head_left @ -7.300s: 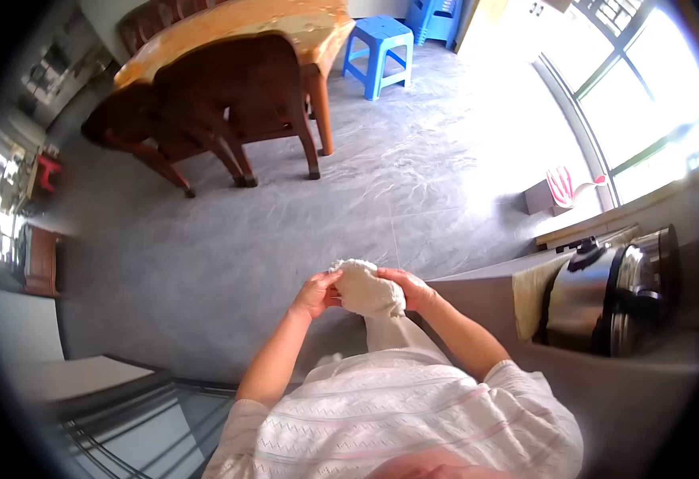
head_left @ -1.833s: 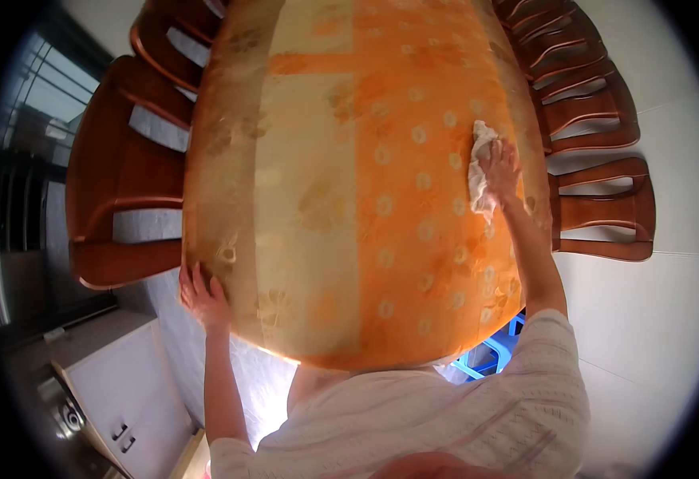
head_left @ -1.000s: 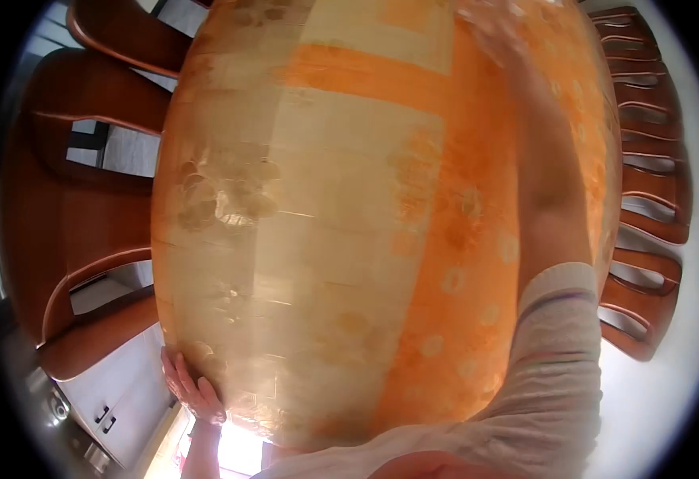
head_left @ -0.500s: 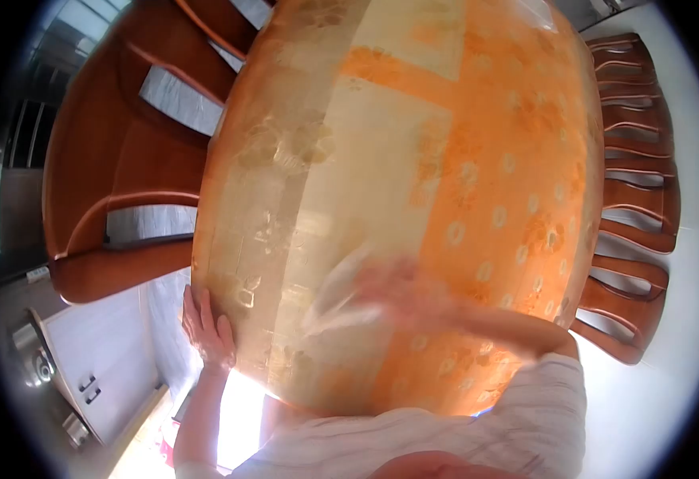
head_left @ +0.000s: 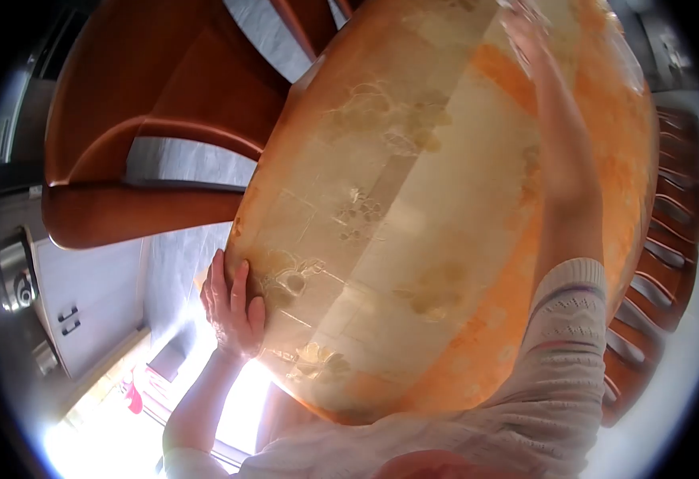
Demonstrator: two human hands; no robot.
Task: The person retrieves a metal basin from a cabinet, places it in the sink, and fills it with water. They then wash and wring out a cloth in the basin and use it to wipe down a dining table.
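An orange and cream patterned tablecloth (head_left: 413, 295) with a shiny surface covers the table before me. My left hand (head_left: 236, 315) rests on its left edge, fingers spread and holding nothing. At the far end, my right hand (head_left: 525, 32) is stretched out over the cover. A whitish cloth (head_left: 517, 9) shows at its fingers, pressed against the tabletop; the frame's upper edge cuts it off in part.
Large brown wooden chairs (head_left: 166, 104) stand close along the left side. More wooden chairs (head_left: 673, 207) line the right. Clear plastic (head_left: 622, 52) lies near the far right edge. A pale cabinet (head_left: 90, 295) is at the lower left, near bright light.
My right hand has swept the cloth from the near middle of the table to the far end. My left hand stays on the edge, while the view has turned and shifted.
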